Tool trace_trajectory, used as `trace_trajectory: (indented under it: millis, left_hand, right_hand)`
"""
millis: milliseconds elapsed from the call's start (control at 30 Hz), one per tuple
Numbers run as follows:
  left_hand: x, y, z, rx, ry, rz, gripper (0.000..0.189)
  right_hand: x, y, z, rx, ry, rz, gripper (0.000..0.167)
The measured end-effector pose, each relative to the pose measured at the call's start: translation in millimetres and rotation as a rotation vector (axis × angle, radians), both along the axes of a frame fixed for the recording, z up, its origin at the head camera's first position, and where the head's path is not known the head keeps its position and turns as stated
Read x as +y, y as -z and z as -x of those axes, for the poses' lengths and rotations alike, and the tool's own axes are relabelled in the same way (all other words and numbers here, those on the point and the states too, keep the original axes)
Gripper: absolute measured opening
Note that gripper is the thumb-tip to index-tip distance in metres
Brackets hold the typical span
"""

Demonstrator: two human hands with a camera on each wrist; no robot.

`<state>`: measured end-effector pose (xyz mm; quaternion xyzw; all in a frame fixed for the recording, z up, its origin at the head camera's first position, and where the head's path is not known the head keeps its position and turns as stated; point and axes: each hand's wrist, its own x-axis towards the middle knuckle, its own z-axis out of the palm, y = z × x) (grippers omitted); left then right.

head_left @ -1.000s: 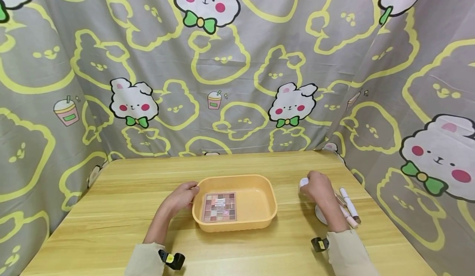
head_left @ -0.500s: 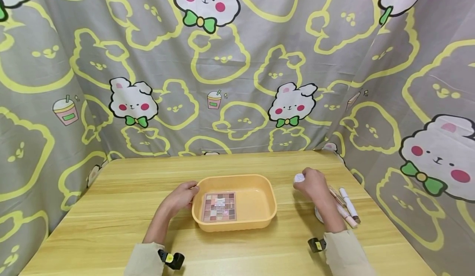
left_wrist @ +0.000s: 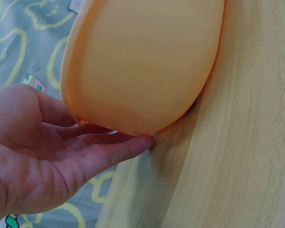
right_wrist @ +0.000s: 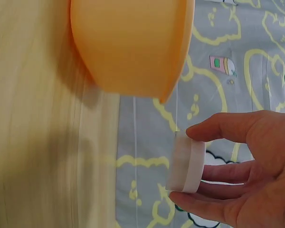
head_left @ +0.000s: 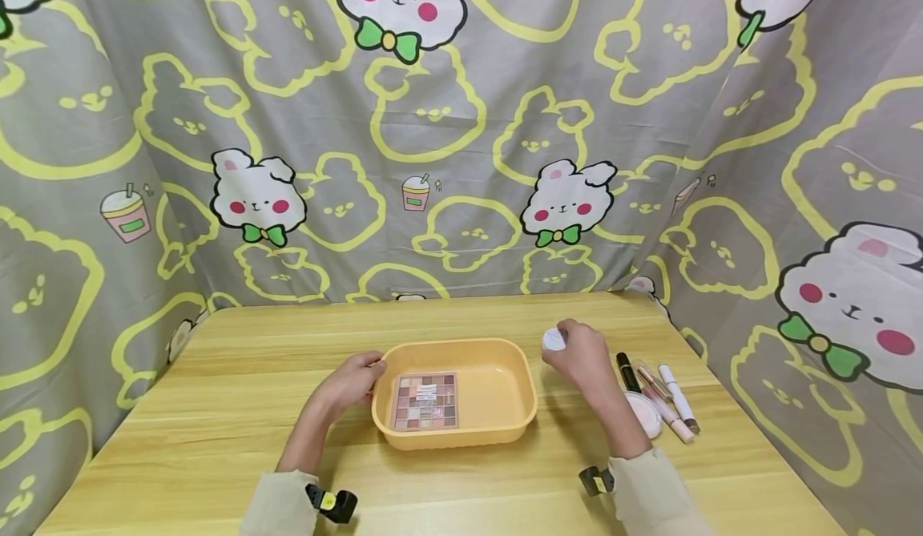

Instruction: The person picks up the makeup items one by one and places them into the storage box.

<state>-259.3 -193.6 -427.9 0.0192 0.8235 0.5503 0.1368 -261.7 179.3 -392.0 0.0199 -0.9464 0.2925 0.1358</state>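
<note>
Head view gives me only little writing to read: the palette, which lies in the left half of the orange tray at the lower centre of the frame, carries pale lettering across its coloured squares, but the letters are too small for me to read with certainty. Each black wrist device has a yellow label, and its print is also too small. My left hand is at the left end of the tray, with the forearm rising from the bottom edge of the frame; the fingers touch the tray's end, but some tips are hidden behind it, so I cannot tell if they clasp it or only rest there. My right hand is to the right of the tray and pinches the small white jar; in the right wrist view the digits press on its upper and lower edges, and the jar is tilted on its side, apart from the tray. Right of this forearm, on the wooden table, lie a round compact, a black tube, a pink tube and a white pen with a brown end.
</note>
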Motion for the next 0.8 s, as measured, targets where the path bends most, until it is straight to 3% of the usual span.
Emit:
trace_trajectory:
  millis: [400,800]
  left_hand:
    - [0.3,-0.6,0.0,0.009,0.001,0.011,0.04]
    - [0.6,-1.8,0.1,0.003,0.009,0.017,0.041]
  right_hand:
    - [-39,-6.0,-7.0,0.036,-0.044,0.031,0.05]
    - [-66,0.7,-12.6,0.125,-0.123,0.029,0.037]
